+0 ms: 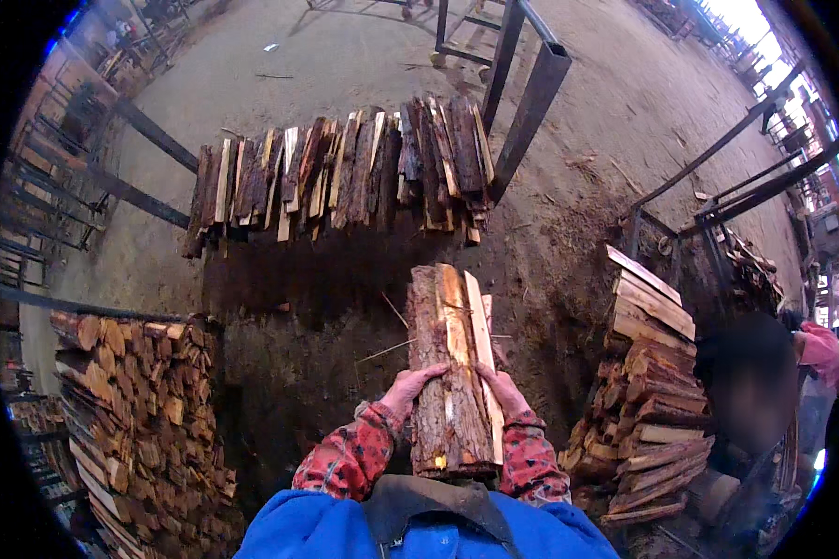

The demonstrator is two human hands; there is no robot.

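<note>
A bundle of rough wood slabs is held upright-looking lengthwise before my chest, brown bark on its left and pale cut wood on its right. My left hand presses against the bark side, fingers partly hidden beneath. On the opposite side, my right hand grips the pale edge with its thumb on top. Both hands clasp the bundle between them. Red patterned sleeves cover my forearms.
Ahead lies a row of bark-covered slabs beside a metal frame. Tall wood stacks stand at left and right. Thin sticks lie on the dirt floor. Another person is at the far right.
</note>
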